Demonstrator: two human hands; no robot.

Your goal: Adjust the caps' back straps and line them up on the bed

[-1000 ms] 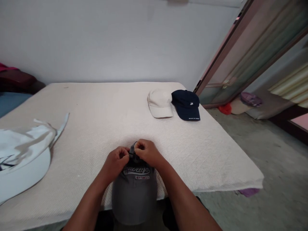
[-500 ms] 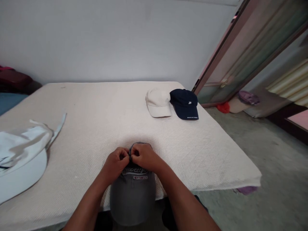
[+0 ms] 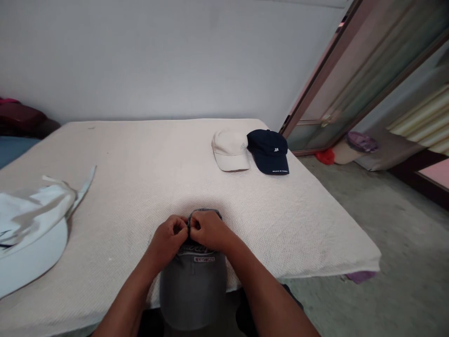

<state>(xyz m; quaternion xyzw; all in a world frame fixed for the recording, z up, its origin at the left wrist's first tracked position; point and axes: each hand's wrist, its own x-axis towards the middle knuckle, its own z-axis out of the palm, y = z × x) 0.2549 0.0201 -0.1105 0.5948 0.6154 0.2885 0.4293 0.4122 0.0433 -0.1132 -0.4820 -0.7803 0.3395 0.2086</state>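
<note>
A dark grey baseball cap [image 3: 193, 290] lies at the near edge of the bed, its brim toward me and overhanging the edge. Lettering and a small label show on its front. My left hand [image 3: 171, 236] pinches the cap's fabric at the upper middle, thumb and fingers together. Close beside it, my right hand [image 3: 210, 229] is closed in a pinch on the same part. The two hands nearly touch. Exactly which bit of strap or edge lies between the fingertips is hidden.
On the cream-covered bed [image 3: 147, 173], a beige cap [image 3: 229, 150] sits against a navy cap [image 3: 268, 152] at the far right. A white cap with straps [image 3: 35, 238] lies at the left. A wall [image 3: 157, 61] rises behind; a bin [image 3: 351, 147] stands on the floor.
Almost nothing differs. My right hand has shifted very slightly on the grey cap; both hands keep their pinch in the same place.
</note>
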